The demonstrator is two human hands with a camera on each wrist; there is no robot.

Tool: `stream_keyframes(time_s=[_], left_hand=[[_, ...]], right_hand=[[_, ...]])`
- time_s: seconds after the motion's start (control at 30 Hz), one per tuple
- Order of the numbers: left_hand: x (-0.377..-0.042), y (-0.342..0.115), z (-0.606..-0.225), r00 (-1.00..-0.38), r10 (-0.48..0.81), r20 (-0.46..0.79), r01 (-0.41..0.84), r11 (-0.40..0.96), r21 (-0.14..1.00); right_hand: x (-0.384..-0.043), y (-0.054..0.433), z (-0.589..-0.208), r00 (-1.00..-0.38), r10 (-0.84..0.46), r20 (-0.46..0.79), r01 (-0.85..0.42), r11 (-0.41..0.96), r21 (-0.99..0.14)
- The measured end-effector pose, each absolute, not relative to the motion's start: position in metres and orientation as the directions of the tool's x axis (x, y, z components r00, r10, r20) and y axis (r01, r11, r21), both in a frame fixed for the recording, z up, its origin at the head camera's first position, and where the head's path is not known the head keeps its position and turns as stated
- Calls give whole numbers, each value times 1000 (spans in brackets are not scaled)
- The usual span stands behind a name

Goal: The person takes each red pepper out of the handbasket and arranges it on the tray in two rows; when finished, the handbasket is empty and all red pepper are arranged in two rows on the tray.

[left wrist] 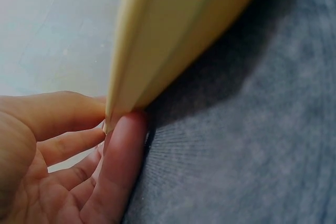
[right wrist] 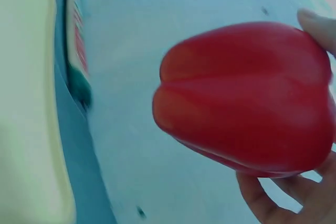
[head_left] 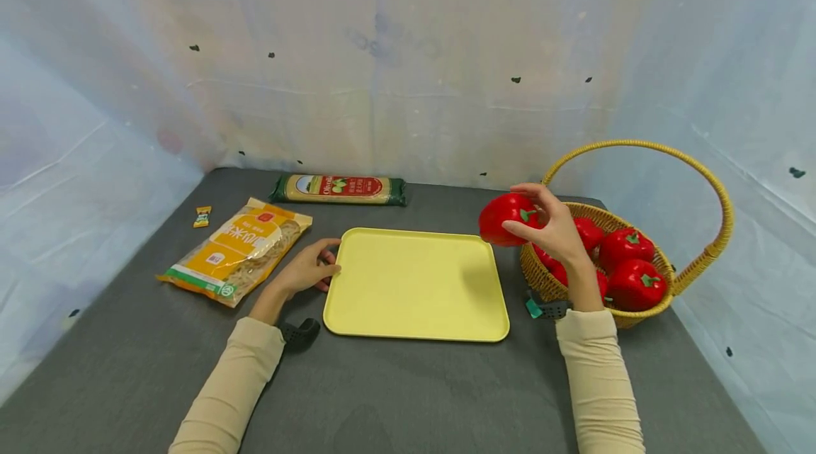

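Observation:
A glossy red bell pepper point(head_left: 508, 219) with a green stem is held in my right hand point(head_left: 550, 224), between thumb and fingers, above the tray's right edge and beside the basket. The right wrist view shows the pepper point(right wrist: 244, 98) close up, its lobed end pointing left. My left hand point(head_left: 306, 268) pinches the left rim of a flat yellow tray point(head_left: 414, 284). In the left wrist view, thumb and fingertips meet at the rim of the tray point(left wrist: 157, 45). Several more red bell peppers point(head_left: 627, 247) lie in a wicker basket point(head_left: 666, 298) at the right.
The basket's tall hoop handle point(head_left: 723, 213) rises on the right. Left of the tray lies a yellow bag of dry noodles point(head_left: 239, 252), with a small wrapped packet point(head_left: 202, 217) beyond it. A long pasta pack point(head_left: 341, 189) lies along the dark table's point(head_left: 408, 397) back edge.

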State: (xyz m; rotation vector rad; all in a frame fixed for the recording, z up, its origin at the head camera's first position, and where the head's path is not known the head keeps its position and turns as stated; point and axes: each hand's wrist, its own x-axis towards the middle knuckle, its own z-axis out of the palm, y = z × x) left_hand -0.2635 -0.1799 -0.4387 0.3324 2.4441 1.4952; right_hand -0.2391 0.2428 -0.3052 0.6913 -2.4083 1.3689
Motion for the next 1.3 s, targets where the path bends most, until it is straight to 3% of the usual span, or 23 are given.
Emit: stream_keyframes(time_s=[0.3, 0.53, 0.8, 1.3], left_hand=[[-256, -177, -433, -935, 345, -80, 81, 429, 900], [-244, -168, -412, -930, 358, -77, 85, 415, 906], [-245, -170, -416, -933, 353, -75, 78, 401, 913], [-241, -171, -411, -942, 325, -81, 64, 412, 909]], right_hand=[[-273, 170, -345, -862, -295, 411, -503, 404, -764], [-297, 125, -382, -883, -225, 411, -468, 374, -801], [-305, 76, -403, -910, -165, 381, -414, 417, -809], [-308, 49, -419, -910, -187, 371, -414, 474, -777]])
